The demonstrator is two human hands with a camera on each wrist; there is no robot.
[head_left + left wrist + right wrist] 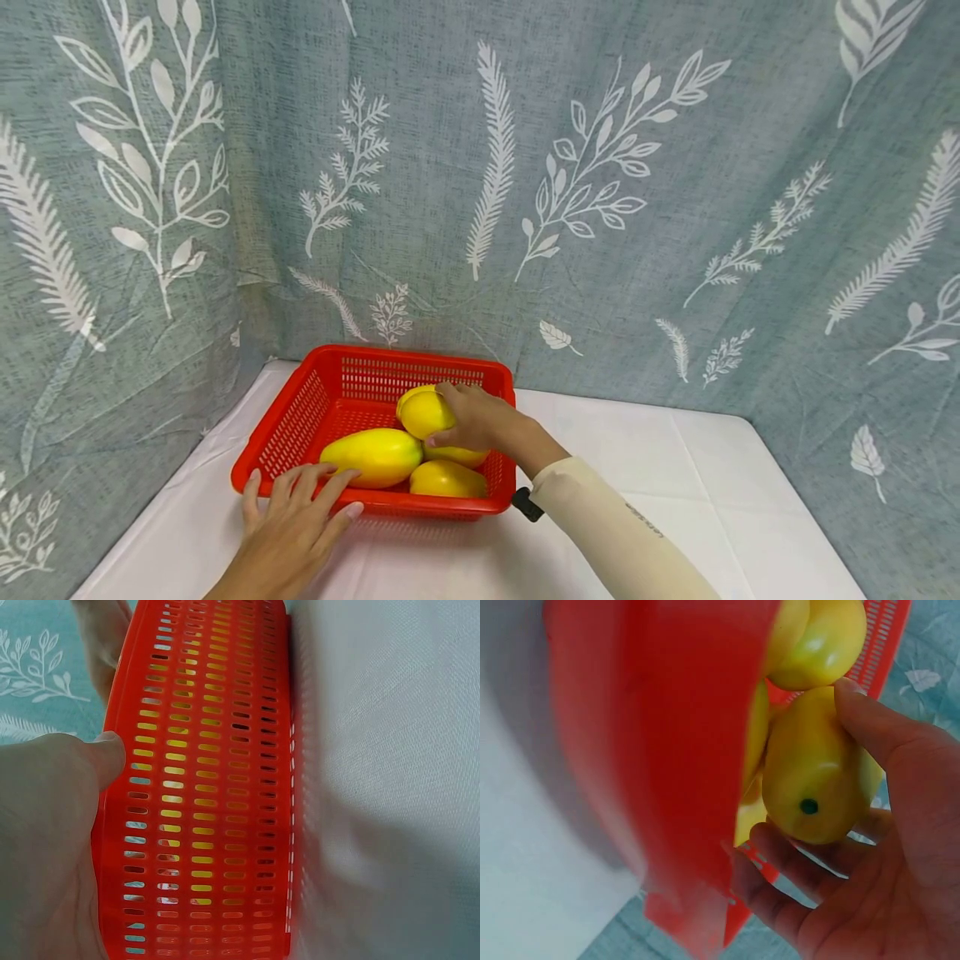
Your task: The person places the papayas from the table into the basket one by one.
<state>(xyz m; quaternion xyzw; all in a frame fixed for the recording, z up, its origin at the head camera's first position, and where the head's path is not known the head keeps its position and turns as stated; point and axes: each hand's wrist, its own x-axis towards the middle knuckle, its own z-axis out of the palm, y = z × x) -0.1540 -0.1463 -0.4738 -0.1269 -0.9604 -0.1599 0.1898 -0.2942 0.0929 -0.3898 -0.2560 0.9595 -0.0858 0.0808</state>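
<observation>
A red plastic basket with slotted walls holds several smooth yellow papaya-like fruits, among them a long fruit and a shorter fruit near the front wall. My right hand reaches over the basket's right side and holds a yellow papaya-like fruit between thumb and fingers. That fruit has a dark green spot at its end. My left hand grips the near rim at the front left, its fingers over the edge. In the left wrist view the thumb lies against the rim.
A white cloth covers the table under the basket. Grey-green curtains with white leaf prints hang behind and at both sides. A black object sits under my right wrist, beside the basket's right front corner.
</observation>
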